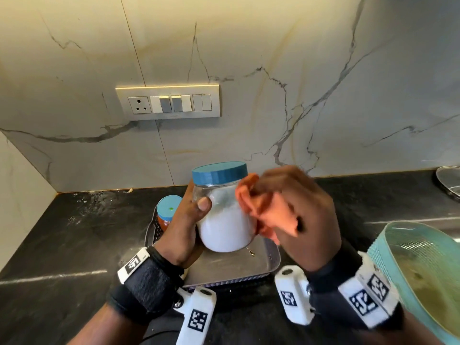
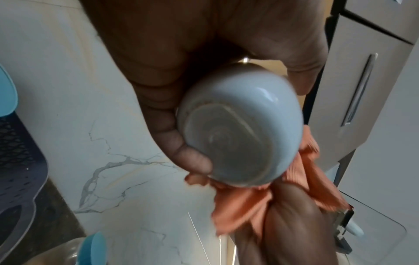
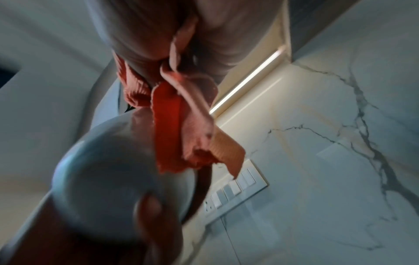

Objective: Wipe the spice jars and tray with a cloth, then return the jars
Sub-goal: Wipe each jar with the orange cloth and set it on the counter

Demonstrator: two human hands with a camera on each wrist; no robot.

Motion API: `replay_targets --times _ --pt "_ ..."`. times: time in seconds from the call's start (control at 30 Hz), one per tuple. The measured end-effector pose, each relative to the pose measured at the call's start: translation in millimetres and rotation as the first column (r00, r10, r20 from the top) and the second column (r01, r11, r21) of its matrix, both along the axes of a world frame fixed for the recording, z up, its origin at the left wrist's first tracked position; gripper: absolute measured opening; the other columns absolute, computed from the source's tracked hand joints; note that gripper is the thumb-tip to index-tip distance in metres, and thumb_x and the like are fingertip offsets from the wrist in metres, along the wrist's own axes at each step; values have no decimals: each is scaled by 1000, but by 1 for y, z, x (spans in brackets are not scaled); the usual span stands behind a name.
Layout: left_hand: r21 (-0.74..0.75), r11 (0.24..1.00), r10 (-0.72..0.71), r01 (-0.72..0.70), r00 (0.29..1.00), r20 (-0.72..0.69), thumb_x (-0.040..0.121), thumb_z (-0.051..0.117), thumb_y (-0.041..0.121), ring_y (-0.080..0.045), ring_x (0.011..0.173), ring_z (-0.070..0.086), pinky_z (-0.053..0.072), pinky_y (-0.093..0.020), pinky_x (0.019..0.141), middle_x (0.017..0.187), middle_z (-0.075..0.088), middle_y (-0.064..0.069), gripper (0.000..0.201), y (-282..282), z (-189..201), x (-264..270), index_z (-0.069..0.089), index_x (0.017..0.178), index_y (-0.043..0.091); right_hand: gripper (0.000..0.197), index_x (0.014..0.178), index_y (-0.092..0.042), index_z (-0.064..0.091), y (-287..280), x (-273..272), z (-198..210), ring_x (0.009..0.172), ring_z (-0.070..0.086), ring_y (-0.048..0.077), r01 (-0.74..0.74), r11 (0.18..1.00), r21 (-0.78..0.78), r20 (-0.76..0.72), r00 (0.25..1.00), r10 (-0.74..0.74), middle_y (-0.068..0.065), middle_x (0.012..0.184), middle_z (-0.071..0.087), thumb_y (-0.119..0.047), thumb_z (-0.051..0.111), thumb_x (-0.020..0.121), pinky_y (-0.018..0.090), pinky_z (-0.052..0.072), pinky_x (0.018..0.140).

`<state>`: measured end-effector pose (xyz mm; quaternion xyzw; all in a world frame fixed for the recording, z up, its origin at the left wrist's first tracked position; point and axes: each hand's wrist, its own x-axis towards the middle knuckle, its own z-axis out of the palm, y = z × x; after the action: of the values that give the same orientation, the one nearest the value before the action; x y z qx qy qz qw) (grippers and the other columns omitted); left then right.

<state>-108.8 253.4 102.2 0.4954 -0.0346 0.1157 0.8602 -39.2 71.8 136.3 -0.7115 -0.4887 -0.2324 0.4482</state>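
Orange cloth (image 1: pixel 267 212), blue-lidded jar (image 1: pixel 224 210)

Warm light washes down the marble wall (image 1: pixel 249 58) from above, brightest at the top left, and the black counter (image 1: pixel 74 232) shows dull glare streaks. The right hand (image 1: pixel 296 207) is smeared by motion blur. Straight edges bow toward the frame borders. The right wrist view is dim and soft, with a bright light strip (image 3: pixel 247 78).

Switch panel (image 1: pixel 167 101) on marble wall; teal colander (image 1: pixel 420 267) right; black counter (image 1: pixel 74 235)
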Motion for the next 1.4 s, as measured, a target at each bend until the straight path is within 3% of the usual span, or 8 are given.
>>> replay_targets --times 0.23,0.33,0.5,0.63,0.77,1.03,1.23,1.4 --pt "-41 998 40 -40 999 3 58 82 65 -26 90 72 56 -40 70 107 74 -8 61 -4 8 -3 75 105 27 21 93 -6 74 -12 -9 -7 98 66 16 -117 992 -44 -76 991 113 4 104 66 -5 86 76 34 54 81" --pt "-77 994 70 -72 997 -26 60 82 62 -29 96 70 55 -41 75 111 72 -13 72 -8 11 -4 71 117 18 26 99 -9 74 -21 -17 -20 104 64 14 -84 994 -67 -34 996 82 3 109 66 -11 86 77 32 54 86" --pt "-84 993 81 -83 996 -34 74 81 50 -40 122 57 55 -48 96 143 51 -27 100 -21 15 -5 34 150 5 29 109 -15 73 -26 -20 -14 104 64 17 -5 994 -110 101 995 17 3 112 65 -21 82 82 27 51 93" --pt "43 991 126 -123 990 -65 59 94 47 -39 119 62 55 -47 94 135 61 -23 109 -36 11 -9 39 143 5 25 103 -13 75 -31 -20 -5 100 64 18 41 993 -109 109 994 -29 6 109 65 -23 81 81 26 53 88" --pt "8 992 123 -123 991 -59 64 91 43 -38 113 64 54 -46 89 130 62 -25 101 -51 12 -11 41 141 0 19 99 -13 75 -30 4 24 95 64 15 56 998 -28 23 998 -56 5 103 66 -19 77 81 27 53 78" --pt "-94 983 153 -157 987 -47 68 88 46 -48 119 57 52 -55 96 137 52 -35 105 -59 15 -15 36 146 -2 19 100 -13 75 -65 -30 -7 99 64 15 -103 981 -165 7 994 106 2 107 65 -21 78 84 24 50 89" --pt "-101 988 115 -115 993 -8 69 86 45 -45 115 59 50 -63 97 134 57 -32 98 -84 19 -18 41 143 -1 17 93 -4 74 -55 -1 36 94 66 18 -65 995 74 -28 997 67 8 99 67 -16 74 82 32 54 81" --pt "-184 971 147 -153 988 -45 58 88 49 -33 101 69 60 -41 78 118 67 -22 110 -82 28 -18 41 145 0 17 92 -7 74 -75 -25 6 97 65 12 -127 989 -79 -18 992 126 4 103 67 -13 84 79 26 52 84"
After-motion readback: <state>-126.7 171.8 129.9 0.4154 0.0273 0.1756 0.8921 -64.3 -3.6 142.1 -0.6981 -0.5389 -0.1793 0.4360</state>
